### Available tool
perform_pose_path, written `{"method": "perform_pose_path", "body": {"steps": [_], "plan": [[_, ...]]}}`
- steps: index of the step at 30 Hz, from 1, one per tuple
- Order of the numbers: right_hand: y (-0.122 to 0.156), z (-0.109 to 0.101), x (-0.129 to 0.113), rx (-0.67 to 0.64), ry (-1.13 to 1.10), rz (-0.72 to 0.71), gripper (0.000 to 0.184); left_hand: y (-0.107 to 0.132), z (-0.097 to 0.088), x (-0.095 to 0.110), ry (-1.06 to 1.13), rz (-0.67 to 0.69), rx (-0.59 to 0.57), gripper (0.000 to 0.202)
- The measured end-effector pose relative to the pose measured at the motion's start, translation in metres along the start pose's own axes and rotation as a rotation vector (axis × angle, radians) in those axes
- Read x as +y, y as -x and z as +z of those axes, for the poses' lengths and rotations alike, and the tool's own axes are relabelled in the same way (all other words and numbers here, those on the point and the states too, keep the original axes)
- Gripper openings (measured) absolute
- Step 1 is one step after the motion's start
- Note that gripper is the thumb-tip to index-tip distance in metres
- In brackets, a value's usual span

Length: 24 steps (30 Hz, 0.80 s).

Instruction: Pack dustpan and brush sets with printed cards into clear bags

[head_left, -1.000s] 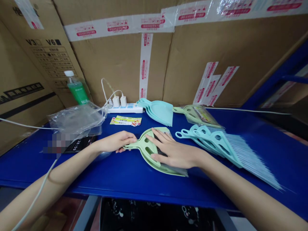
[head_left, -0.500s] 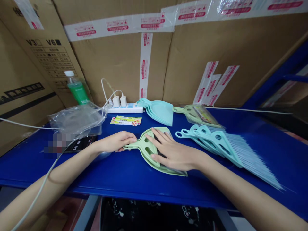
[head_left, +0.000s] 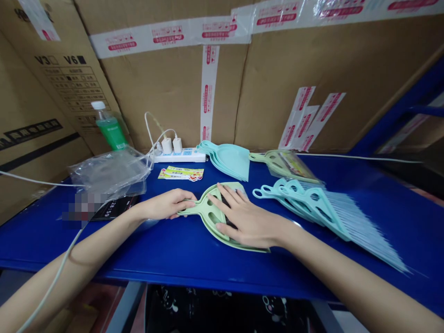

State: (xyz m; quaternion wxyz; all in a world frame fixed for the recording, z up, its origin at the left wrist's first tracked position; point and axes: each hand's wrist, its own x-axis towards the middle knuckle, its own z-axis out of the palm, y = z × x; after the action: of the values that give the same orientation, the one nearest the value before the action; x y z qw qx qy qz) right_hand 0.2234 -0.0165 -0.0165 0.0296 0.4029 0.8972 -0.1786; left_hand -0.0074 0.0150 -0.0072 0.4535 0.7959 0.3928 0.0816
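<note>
A light green dustpan [head_left: 212,230] lies on the blue table in front of me, with a matching green brush [head_left: 215,215] nested on it. My left hand [head_left: 172,204] is closed around the handle end at the left. Stretched flat across the brush's right part and the pan is my right hand [head_left: 244,216], fingers spread, covering most of the bristles. To its right, several turquoise brushes [head_left: 305,203] overlap in a fanned pile. Behind, stacked turquoise dustpans [head_left: 231,159] sit beside another green dustpan set [head_left: 282,165] in clear plastic with a printed card.
Clear plastic bags [head_left: 109,173] lie at the left over part of a dark phone-like display [head_left: 114,208]. A green-liquid bottle [head_left: 111,129] stands behind them. Printed labels [head_left: 181,173] lie before a white power strip [head_left: 180,156]. Cardboard boxes [head_left: 159,88] wall the back; a white cable [head_left: 64,259] crosses my left forearm.
Both hands keep the same hold on the green dustpan and brush. My right hand has shifted very slightly left; otherwise the scene is nearly identical.
</note>
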Motion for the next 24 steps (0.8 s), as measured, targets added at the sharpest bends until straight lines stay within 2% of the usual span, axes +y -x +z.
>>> {"method": "perform_pose_path", "body": {"steps": [10,13,16,20,24], "plan": [[0.0,0.0,-0.001,0.03,-0.023,0.022,0.075,0.0,-0.003,-0.001,-0.02,0.022,-0.024,0.03],[0.0,-0.001,0.002,0.093,-0.007,-0.012,0.075,0.0,-0.003,-0.001,-0.035,0.03,-0.021,0.03],[-0.002,-0.001,0.012,0.214,0.062,-0.028,0.072,0.0,-0.003,0.0,-0.049,0.032,-0.024,0.031],[-0.008,-0.002,0.029,0.377,0.252,0.048,0.054,0.002,-0.003,0.002,-0.09,0.027,-0.039,0.036],[-0.009,-0.011,0.041,0.356,0.414,0.118,0.037,0.006,-0.005,0.005,-0.16,0.016,-0.058,0.036]]}}
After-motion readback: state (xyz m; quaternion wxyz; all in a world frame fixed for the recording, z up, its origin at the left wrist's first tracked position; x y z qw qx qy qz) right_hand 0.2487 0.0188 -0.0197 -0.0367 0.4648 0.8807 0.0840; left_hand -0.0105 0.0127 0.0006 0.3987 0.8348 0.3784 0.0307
